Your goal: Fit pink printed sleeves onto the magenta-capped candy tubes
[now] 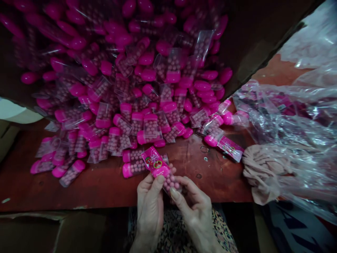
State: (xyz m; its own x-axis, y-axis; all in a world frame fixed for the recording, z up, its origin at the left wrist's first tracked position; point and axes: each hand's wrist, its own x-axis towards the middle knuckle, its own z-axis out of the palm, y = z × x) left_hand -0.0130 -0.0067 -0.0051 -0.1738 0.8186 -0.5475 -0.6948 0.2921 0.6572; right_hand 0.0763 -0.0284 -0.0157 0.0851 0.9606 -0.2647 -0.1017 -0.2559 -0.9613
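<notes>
Both my hands are closed on a small clear candy container [170,183] full of pink balls, tilted above the table's front edge. At its upper end is a shiny pink printed label [154,159] with a round emblem. My left hand [151,200] pinches the container near the label, thumb on top. Lower down, my right hand [193,202] grips the clear end between thumb and fingers; some of its fingers are hidden behind. Just beyond my hands, two similar containers with pink caps [127,170] lie side by side on the table.
A large heap of pink-capped candy containers [151,124] spills from a dark bin onto the reddish table [105,189]. To the right lie a container with a printed label [230,148], a beige cloth [263,168] and crinkled clear plastic bags [302,130].
</notes>
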